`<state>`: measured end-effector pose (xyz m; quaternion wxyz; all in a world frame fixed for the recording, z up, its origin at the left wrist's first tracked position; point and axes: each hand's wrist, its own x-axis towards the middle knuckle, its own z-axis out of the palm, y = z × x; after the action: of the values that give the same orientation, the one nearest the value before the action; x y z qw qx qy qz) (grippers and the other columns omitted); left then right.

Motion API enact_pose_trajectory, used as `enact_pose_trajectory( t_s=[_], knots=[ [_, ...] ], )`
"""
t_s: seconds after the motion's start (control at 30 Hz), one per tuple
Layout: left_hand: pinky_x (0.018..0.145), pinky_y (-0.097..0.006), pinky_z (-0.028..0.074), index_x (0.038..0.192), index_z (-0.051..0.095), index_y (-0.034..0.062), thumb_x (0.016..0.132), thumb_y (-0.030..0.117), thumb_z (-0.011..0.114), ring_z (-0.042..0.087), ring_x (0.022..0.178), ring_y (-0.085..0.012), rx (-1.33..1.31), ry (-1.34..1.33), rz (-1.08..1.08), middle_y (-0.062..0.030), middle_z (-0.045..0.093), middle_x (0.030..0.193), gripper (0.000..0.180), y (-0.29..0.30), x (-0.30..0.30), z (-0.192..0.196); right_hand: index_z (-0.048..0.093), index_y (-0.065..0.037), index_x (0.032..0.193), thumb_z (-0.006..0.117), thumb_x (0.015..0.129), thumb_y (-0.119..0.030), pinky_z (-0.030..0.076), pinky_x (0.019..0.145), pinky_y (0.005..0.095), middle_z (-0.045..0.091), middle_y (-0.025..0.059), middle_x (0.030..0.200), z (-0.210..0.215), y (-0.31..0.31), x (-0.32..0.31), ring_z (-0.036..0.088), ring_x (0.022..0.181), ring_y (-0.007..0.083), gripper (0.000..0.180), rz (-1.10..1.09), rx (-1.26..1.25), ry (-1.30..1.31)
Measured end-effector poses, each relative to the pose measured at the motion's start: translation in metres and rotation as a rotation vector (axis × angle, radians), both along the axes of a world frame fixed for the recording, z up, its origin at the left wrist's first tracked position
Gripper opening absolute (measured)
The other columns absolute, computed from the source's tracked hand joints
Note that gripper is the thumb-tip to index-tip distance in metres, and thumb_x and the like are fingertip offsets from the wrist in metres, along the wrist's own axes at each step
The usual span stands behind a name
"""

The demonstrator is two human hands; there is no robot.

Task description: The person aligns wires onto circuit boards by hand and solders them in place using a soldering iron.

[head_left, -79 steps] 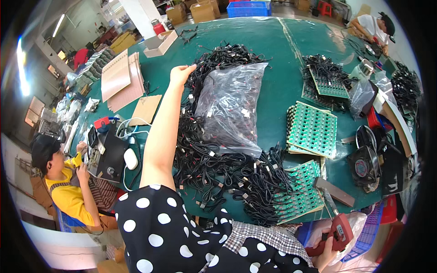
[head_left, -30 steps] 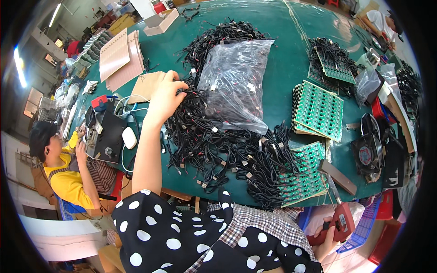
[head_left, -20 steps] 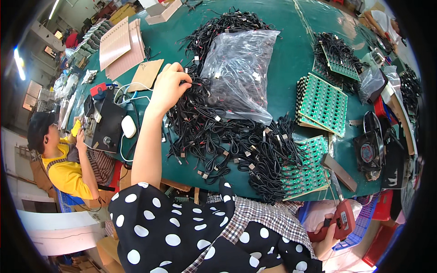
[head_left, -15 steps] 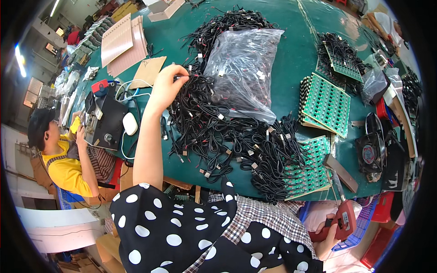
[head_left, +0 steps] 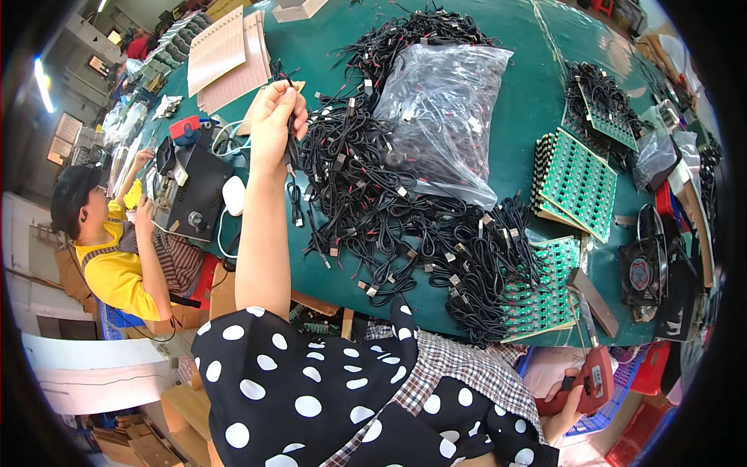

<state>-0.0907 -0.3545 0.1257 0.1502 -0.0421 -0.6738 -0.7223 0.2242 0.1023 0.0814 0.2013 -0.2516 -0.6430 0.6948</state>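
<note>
Gripping a black cable [head_left: 292, 146] in the left hand [head_left: 275, 117], clamping thumb against curled fingers, and letting part poke up above the fingertips and part hang below them. Wrapping the right hand [head_left: 568, 401] round a red pistol-shaped tool [head_left: 597, 381], closing the fingers on its handle and pointing its slim metal tip away beyond them.

Possibly risking a snag by holding the cable just left of a tangled cable pile [head_left: 346, 175], and so chancing a pull on neighbouring strands. Perhaps risking a drop, too, by pinching too loosely. Beyond the right fingers, perhaps threatening to nick or scorch the wired green circuit board [head_left: 554, 289] by swinging the tip too close, being unable to tell a hot tip from a cold one. Perhaps also risking a knock against the grey bar [head_left: 595, 305] near that tip.

Counting apparently one cable in the left fingers and one tool in the right. Right of the left fingers, finding one pile, too tangled for numbering, then one clear plastic bag [head_left: 443, 121]. Beyond the right fingers, counting at least one wired board, one bar, one stack of green boards [head_left: 583, 183], too thin-layered for numbering, and one fan [head_left: 642, 268]. Left of the left fingers, seeing one co-worker in yellow [head_left: 120, 271].
</note>
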Motion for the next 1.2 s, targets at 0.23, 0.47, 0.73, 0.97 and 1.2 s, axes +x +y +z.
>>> enact_pose_trajectory(
  t_s=[0.23,0.47,0.73,0.97,1.2],
  knots=[
    [0.051,-0.02,0.036,0.096,0.055,0.0015,0.075,0.0,0.06,0.041,0.053,-0.005,-0.18,-0.234,-0.106,0.0056,0.041,0.06,0.022,-0.007,0.036,-0.018,0.039,0.003,0.12,0.05,0.091,-0.022,0.036,0.049,0.0209,0.053,0.0115,0.104,0.006,-0.006,-0.003,0.045,0.058,0.0093,0.039,-0.029,-0.022,-0.022],
    [0.06,-0.018,0.037,0.098,0.068,0.0023,0.074,-0.002,0.068,0.045,0.064,-0.0025,-0.349,-0.397,-0.126,0.0048,0.055,0.067,0.025,0.021,0.069,-0.046,0.036,0.003,0.121,0.049,0.093,-0.028,0.039,0.049,0.0221,0.051,0.0106,0.109,0.009,-0.004,-0.003,0.045,0.062,0.0092,0.044,0.0,-0.031,-0.078],
    [0.041,-0.017,0.021,0.097,0.068,0.0026,0.088,0.01,0.059,0.032,0.047,0.0012,-0.351,-0.166,0.022,0.001,0.061,0.07,0.015,0.024,0.046,-0.024,0.036,0.002,0.12,0.05,0.093,-0.031,0.04,0.047,0.0222,0.051,0.0104,0.107,0.019,-0.008,-0.002,0.044,0.062,0.0093,0.045,-0.004,-0.082,-0.099],
    [0.05,-0.019,0.034,0.104,0.068,0.0066,0.08,0.004,0.064,0.042,0.057,-0.002,-0.787,0.028,-0.257,0.0021,0.059,0.077,0.024,0.072,0.03,0.017,0.037,0.002,0.12,0.052,0.091,-0.03,0.039,0.047,0.0221,0.052,0.0111,0.106,0.007,-0.005,-0.001,0.044,0.06,0.0095,0.046,-0.07,-0.066,-0.047],
    [0.047,-0.018,0.028,0.086,0.059,0.0037,0.078,0.0,0.064,0.033,0.052,-0.0013,-0.951,0.13,-0.181,0.0041,0.053,0.075,0.01,0.077,0.052,0.011,0.038,0.003,0.119,0.053,0.09,-0.027,0.037,0.046,0.0207,0.053,0.0116,0.105,0.002,-0.003,0.001,0.044,0.058,0.009,0.044,-0.09,-0.036,-0.008]
  ],
)
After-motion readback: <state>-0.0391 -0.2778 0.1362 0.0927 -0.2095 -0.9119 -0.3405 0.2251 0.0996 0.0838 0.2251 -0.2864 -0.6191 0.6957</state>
